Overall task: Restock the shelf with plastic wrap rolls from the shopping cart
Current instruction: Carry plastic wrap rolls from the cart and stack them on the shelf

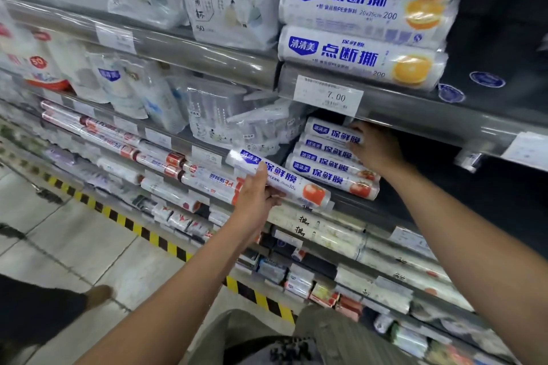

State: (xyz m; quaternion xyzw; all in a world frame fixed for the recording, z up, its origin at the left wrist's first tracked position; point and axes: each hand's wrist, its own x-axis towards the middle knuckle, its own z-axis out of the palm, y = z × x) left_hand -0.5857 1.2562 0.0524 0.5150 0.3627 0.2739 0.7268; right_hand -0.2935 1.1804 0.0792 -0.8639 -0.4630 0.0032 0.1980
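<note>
A white, blue-lettered plastic wrap roll [299, 185] slants beside stacked rolls [329, 157] on the shelf [382, 210].

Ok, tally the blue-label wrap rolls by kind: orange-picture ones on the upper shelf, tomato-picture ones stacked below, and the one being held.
Orange-picture rolls: 3
Stacked tomato-picture rolls: 4
Held tomato-picture roll: 1
Total: 8
</note>
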